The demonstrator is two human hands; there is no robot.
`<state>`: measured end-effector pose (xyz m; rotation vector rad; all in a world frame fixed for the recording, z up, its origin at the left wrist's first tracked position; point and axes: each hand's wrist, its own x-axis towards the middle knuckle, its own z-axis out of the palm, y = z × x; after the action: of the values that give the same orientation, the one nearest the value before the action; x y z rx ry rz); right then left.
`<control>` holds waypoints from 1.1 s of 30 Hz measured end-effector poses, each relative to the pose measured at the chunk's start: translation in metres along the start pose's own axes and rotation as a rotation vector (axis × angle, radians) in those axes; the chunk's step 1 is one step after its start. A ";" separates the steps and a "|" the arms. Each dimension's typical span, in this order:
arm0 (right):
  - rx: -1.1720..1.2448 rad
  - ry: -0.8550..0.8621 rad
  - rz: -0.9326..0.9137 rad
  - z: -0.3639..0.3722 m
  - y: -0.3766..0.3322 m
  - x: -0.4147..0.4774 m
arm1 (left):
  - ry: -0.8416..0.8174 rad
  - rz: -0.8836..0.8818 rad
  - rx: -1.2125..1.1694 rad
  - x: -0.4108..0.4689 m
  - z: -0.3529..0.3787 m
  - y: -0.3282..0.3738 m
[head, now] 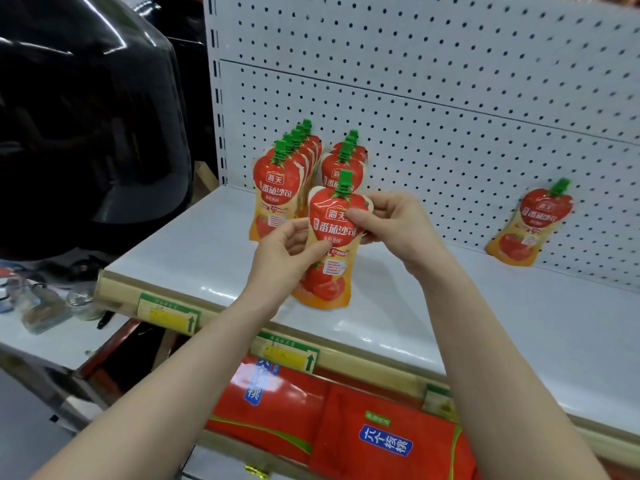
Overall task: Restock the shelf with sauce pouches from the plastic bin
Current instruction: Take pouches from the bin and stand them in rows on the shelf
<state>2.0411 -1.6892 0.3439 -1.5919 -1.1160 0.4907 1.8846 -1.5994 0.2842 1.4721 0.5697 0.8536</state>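
Standing upright in two rows on white shelf (207,258): pouch rows (277,188) reading 番茄沙司 | left hand (284,251) and right hand (394,223) both pinching held pouch (332,244), 海天 label, above shelf | lone pouch (530,223) leaning on pegboard (450,81).

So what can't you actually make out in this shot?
- Plastic bin: outside the head view.
- Rear pouches in the left row: hidden behind the front ones, no exact count.
- Held pouch: bottom blurred, left hand covers its side.
- Price tags: print too small.
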 end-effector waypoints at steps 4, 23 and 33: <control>-0.047 0.139 0.005 -0.017 0.012 0.008 | -0.078 -0.018 0.236 0.002 0.002 -0.021; -0.245 0.159 -0.088 0.002 0.042 0.097 | -0.069 -0.073 0.561 0.050 0.023 -0.052; -0.353 0.256 -0.176 -0.006 0.043 0.085 | -0.087 -0.076 0.535 0.046 0.021 -0.048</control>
<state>2.1031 -1.6191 0.3262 -1.7790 -1.1749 -0.0320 1.9362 -1.5717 0.2457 1.9449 0.8248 0.5958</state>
